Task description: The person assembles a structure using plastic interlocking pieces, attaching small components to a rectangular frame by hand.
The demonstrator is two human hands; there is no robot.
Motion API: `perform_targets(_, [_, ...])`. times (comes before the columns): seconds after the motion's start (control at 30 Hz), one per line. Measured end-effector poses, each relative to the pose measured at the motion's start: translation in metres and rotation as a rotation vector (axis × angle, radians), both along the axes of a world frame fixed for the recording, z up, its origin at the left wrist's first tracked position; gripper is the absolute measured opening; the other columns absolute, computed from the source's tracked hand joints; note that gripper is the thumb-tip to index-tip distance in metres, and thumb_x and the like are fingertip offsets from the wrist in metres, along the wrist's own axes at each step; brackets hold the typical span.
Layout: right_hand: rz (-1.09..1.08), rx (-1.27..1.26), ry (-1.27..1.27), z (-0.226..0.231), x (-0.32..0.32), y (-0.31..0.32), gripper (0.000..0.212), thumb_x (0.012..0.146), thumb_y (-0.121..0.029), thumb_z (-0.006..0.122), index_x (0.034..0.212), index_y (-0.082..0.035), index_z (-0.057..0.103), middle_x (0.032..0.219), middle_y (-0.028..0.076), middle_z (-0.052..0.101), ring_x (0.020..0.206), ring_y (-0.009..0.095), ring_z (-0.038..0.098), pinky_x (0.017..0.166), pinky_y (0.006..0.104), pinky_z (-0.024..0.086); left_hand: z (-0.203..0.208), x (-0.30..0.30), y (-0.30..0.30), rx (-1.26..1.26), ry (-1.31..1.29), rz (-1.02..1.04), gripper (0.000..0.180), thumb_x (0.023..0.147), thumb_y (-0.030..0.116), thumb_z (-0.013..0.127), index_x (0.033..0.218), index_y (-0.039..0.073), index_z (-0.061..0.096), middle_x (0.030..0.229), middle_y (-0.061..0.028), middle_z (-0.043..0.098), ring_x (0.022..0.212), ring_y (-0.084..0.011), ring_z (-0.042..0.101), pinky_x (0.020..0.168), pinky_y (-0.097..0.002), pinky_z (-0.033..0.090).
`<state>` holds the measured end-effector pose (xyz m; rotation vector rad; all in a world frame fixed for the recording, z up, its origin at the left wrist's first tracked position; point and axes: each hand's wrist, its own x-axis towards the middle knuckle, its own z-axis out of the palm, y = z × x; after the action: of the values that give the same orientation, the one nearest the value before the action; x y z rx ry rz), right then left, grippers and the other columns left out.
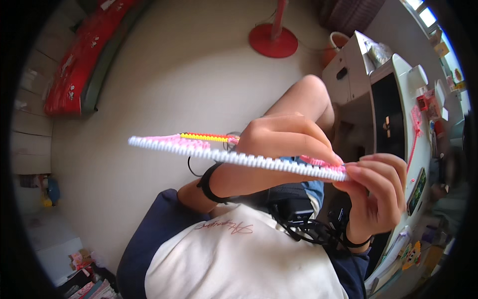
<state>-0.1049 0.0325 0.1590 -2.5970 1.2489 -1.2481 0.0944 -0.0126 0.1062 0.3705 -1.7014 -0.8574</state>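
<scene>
A long flat stitched yarn panel [259, 161], seen almost edge-on, is held up in front of me. Its near edge is white and ridged, with pink, yellow and red-orange rows showing on the far face. My left hand [284, 137] reaches behind it, fingers bent and closed toward the right end; the panel hides the wrist in part. At that end, my right hand [379, 187] pinches the corner between thumb and fingers. The fingertips of both hands nearly meet there, beside pink stitching. A thin glint lies between them, too small to make out.
A white desk [398, 199] with cluttered items runs along the right. The red round base of a stand [273, 41] is on the floor ahead. A red-covered piece of furniture [79, 65] stands far left. Black cables [303, 226] lie at my lap.
</scene>
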Motion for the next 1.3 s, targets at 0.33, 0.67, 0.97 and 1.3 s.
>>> perform_targets(0.33, [0.133,0.007,0.197,0.003,-0.02,0.02,0.036,0.073,-0.033,0.077,0.096,-0.007,0.064,0.082,0.007,0.069,0.073,0.022,0.06,0.064,0.0304,0.045,-0.004,-0.015,0.015,-0.145,0.076,0.023,0.015,0.074,0.013,0.074,0.084,0.002,0.069,0.08,-0.0074,0.064,0.07,-0.0185,0.06,0.062,-0.0279,0.051])
perform_targets(0.67, [0.088,0.06,0.266,0.006,-0.024,0.031,0.032,0.077,-0.024,0.073,0.105,-0.017,0.059,0.092,-0.005,0.069,0.083,0.014,0.055,0.069,0.0259,0.037,-0.005,-0.014,0.015,-0.27,0.067,0.065,0.01,0.071,0.005,0.069,0.079,0.002,0.065,0.075,-0.0065,0.06,0.069,-0.0205,0.059,0.058,-0.0274,0.051])
perform_targets(0.97, [0.032,0.015,0.248,0.004,-0.02,0.037,0.02,0.085,-0.029,0.066,0.101,-0.021,0.059,0.087,-0.01,0.068,0.084,0.011,0.053,0.071,0.0254,0.033,-0.009,-0.02,0.016,-0.33,0.168,0.044,0.006,0.07,0.0,0.065,0.075,0.001,0.062,0.073,-0.0073,0.057,0.069,-0.0221,0.059,0.053,-0.027,0.047])
perform_targets(1.3, [0.117,-0.051,0.351,0.01,-0.033,0.038,0.036,0.08,-0.032,0.073,0.106,-0.01,0.061,0.093,0.007,0.071,0.091,0.021,0.062,0.067,0.0291,0.043,-0.012,-0.02,0.019,-0.278,0.189,0.139,0.005,0.07,0.002,0.065,0.072,0.004,0.061,0.072,-0.0051,0.055,0.068,-0.0209,0.059,0.052,-0.0262,0.042])
